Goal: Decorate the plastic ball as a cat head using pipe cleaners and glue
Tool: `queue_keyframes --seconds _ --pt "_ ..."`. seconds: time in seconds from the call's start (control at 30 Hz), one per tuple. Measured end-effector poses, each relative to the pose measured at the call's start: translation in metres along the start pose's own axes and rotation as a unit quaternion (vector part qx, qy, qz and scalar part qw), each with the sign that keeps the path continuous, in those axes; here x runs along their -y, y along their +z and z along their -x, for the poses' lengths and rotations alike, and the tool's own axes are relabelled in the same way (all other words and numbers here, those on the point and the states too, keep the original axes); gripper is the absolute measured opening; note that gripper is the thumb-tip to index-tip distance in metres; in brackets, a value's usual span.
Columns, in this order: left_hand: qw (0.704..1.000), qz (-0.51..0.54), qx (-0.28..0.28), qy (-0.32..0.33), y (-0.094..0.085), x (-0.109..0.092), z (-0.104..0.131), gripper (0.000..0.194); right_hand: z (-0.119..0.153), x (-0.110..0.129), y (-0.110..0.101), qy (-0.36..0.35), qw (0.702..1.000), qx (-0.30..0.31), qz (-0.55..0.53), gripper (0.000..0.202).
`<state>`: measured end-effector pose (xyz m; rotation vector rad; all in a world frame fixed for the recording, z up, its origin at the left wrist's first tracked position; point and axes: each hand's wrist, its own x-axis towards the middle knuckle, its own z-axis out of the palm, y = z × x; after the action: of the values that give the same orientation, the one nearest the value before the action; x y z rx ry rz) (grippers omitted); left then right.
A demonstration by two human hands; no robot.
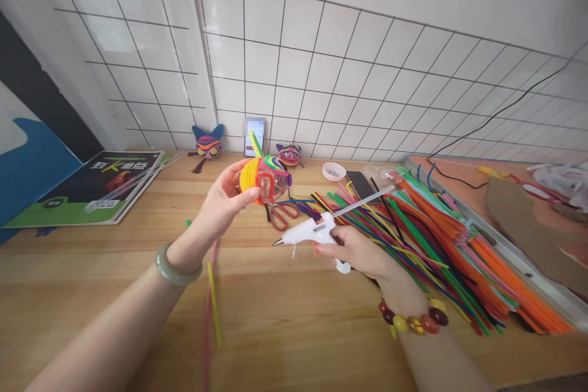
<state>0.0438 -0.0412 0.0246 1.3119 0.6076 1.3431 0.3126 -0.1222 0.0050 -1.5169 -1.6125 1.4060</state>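
Note:
My left hand (229,196) holds up a rounded colourful craft piece (271,179), with yellow coils on its left side, a red loop in the middle and a yellow-green strip sticking up. Fingers and thumb are closed on its yellow side. To the right and lower, my right hand (351,248) is wrapped round the handle of a white glue gun (312,231). The gun's metal nozzle points left, apart from the craft piece, and a clear glue stick (365,201) juts from its back. Red-handled scissors (285,215) lie on the table behind the gun.
Many pipe cleaners (427,245) spread over the wooden table (138,294) at right. Two finished-looking masks (209,142), an upright phone (250,146), a small bowl (334,171) and a dark phone (361,185) stand or lie behind. Books (87,187) lie at left, cardboard (528,226) at right.

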Motion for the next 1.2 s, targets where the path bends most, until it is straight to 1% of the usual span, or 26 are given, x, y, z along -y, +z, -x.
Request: queue_keyframes --seconds 0.07,0.2,0.27,0.33,0.43,0.63,0.87,1.07,1.2 --pt "1.0 -0.003 0.001 0.002 -0.002 0.002 -0.001 0.059 0.004 0.002 -0.005 -0.033 0.998 -0.034 -0.052 0.038" --pt "1.0 -0.028 -0.001 -0.001 -0.001 0.005 0.0 0.06 0.011 0.005 -0.006 -0.162 0.972 -0.097 -0.141 0.029" --pt "0.999 -0.042 0.002 -0.003 0.001 0.006 0.002 0.061 0.014 0.007 -0.002 -0.21 0.959 -0.119 -0.146 0.027" --pt "0.999 -0.044 0.015 -0.002 0.003 0.008 0.004 0.062 0.019 0.011 0.003 -0.24 0.953 -0.136 -0.125 0.026" --pt "0.998 -0.043 0.039 0.006 0.005 0.012 0.006 0.063 0.028 0.017 0.012 -0.262 0.949 -0.158 -0.081 0.024" --pt "0.996 -0.055 0.068 0.026 0.003 0.02 0.008 0.066 0.039 0.015 0.025 -0.285 0.946 -0.156 0.021 0.022" --pt "0.996 -0.043 0.067 0.044 0.004 0.025 0.008 0.068 0.042 0.017 0.031 -0.334 0.907 -0.216 0.14 0.024" --pt "0.996 -0.034 0.067 0.04 0.006 0.023 0.01 0.072 0.042 0.02 0.032 -0.356 0.893 -0.223 0.159 0.03" --pt "0.996 -0.026 0.077 0.035 0.008 0.021 0.012 0.072 0.042 0.02 0.031 -0.374 0.884 -0.224 0.166 0.02"
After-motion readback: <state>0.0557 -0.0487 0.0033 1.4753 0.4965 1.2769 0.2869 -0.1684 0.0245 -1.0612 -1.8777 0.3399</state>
